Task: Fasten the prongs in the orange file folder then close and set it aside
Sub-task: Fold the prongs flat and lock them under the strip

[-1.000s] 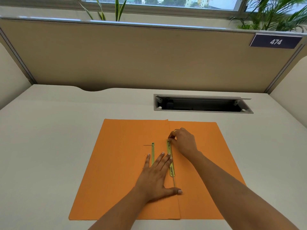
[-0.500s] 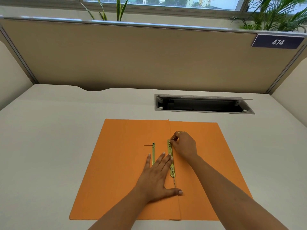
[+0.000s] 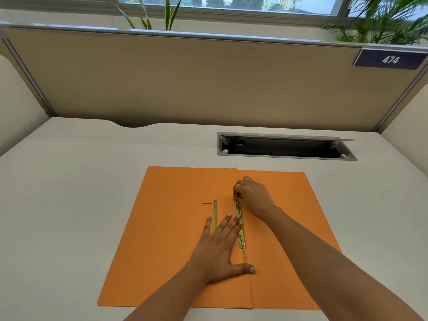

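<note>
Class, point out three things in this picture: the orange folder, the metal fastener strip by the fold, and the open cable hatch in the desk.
orange folder [image 3: 166,239]: head view, bare left flap.
metal fastener strip [image 3: 240,237]: head view, near half of the strip.
cable hatch [image 3: 284,150]: head view, dark opening.

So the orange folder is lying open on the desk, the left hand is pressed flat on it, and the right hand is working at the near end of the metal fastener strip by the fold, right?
Not quite: the head view shows the right hand at the far end of the metal fastener strip, not the near end. The rest holds: the orange folder lies open on the desk, and the left hand is pressed flat on it.
</note>
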`<move>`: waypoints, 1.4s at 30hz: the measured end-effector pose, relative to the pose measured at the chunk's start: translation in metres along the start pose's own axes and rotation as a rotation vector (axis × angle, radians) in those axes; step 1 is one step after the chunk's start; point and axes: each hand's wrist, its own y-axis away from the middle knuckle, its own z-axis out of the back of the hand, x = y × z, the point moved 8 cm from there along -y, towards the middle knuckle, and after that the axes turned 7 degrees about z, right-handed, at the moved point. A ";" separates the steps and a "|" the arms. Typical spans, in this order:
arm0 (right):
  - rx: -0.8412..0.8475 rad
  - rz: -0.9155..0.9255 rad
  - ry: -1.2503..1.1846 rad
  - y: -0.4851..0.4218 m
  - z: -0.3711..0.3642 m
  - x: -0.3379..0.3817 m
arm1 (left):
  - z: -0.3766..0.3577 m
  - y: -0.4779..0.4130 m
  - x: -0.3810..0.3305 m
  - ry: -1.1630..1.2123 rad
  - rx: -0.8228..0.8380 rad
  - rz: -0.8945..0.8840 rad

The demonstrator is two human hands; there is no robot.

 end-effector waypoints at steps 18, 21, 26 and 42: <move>-0.117 -0.568 -0.591 0.032 -0.025 -0.044 | -0.001 -0.001 0.001 0.006 0.008 0.012; -0.137 -0.569 -0.569 0.042 -0.026 -0.042 | -0.001 0.000 0.001 0.002 0.013 0.017; -0.166 -0.510 -0.463 0.063 -0.021 -0.028 | -0.002 0.001 0.002 -0.013 0.022 0.020; -0.091 -0.466 -0.214 0.166 -0.015 0.009 | 0.003 0.049 0.052 0.052 -0.051 0.339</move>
